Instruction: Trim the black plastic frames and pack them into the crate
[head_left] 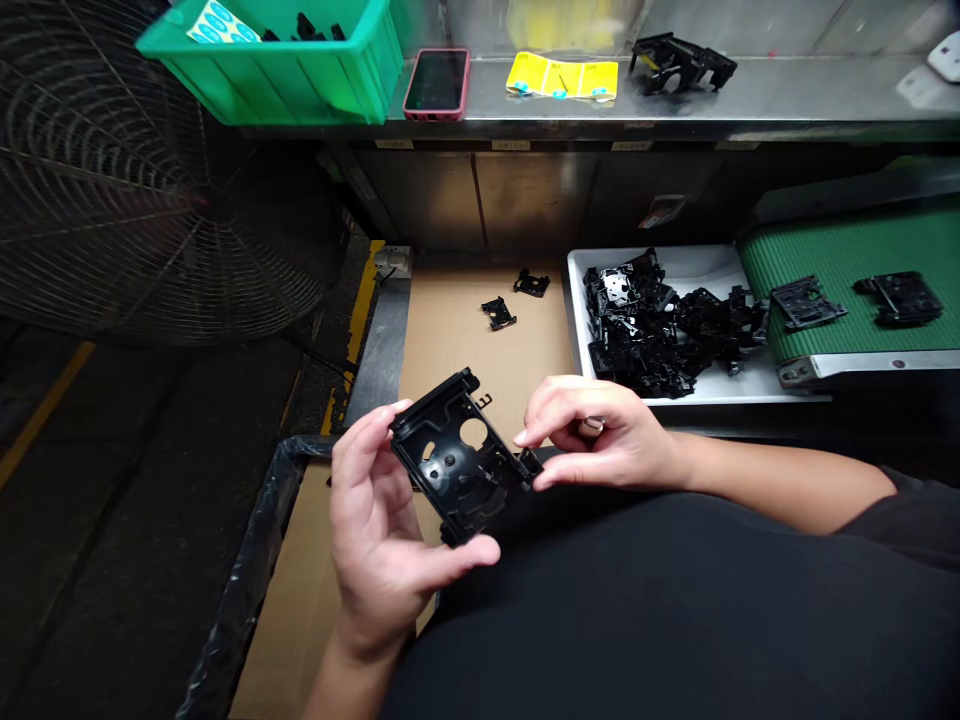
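We are looking down on a packing station where a stainless steel tabletop [757,105] is running along the back, a wire fan guard [142,190] is looming at left, and a black bin liner [247,560] is lining a box edge below. A green conveyor belt [847,260] is carrying two black plastic parts [898,298] toward a white tray [660,265] heaped with a glossy, angular pile of similar pieces [660,330]. On a brown cardboard sheet [480,340], two small black parts [499,313] are lying just apart. In the foreground, a black plastic frame [457,455], ribbed and pierced with round holes, is sitting between the person's hands, its long axis slanting from upper left to lower right. The left hand [375,530] is nearer its middle, curling around and cradling the lower-left edge, while the right hand [600,435] is closing to a narrow pinch on the right corner. The fingertips [525,437] are meeting the hard, matte plastic there.
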